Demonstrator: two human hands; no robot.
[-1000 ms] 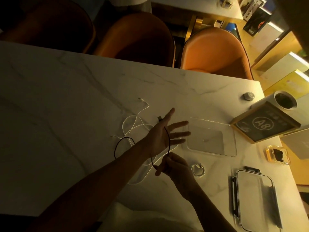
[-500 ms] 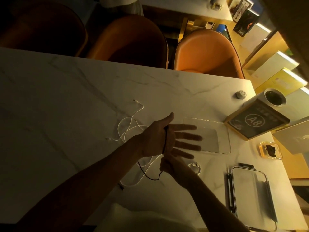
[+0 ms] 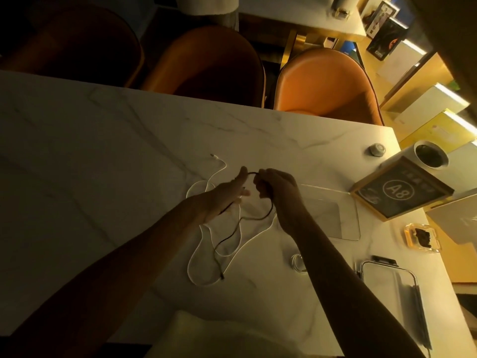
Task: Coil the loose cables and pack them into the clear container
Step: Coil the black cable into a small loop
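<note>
Two hands are at work over the marble table, and they have changed places since a moment ago: the right hand, which was pinching the black cable low down beneath the left palm, has come up and over and now sits just past the left thumb, its fingers curled round the cable at the top of a loop. The left hand stays flat, fingers straight and thumb raised, acting as a former, with the cable arching from the thumb tip across to the right fist; it does not clutch anything. From the right hand the black cable drops in a slack curve toward me, crossing over the white cable, and its free plug end lies on the table near the lower bend of that white loop; half a second back this tail was a short hanging bight, now it trails much longer. The white cable lies loose, one plug pointing away to the far left. The clear container sits just right of the right wrist, nothing visible inside it, and its lid lies nearer the table edge. A small coiled white cable rests between the right forearm and that lid.
</note>
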